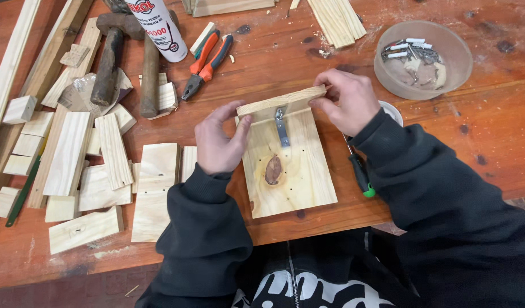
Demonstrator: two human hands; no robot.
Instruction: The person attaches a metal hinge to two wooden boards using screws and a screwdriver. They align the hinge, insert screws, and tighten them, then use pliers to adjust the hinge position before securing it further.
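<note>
Both hands pinch a wood strip on edge along the board's far end, left hand and right hand at opposite ends. Uneven pressure could tip it off the metal bracket.

Two hands: left hand and right hand. One pine board with one small wooden strip and one metal bracket. Two hammers, one pair of pliers, one glue bottle, one screwdriver, one round bowl holding many screws. Offcut blocks: too many to count surely.
</note>
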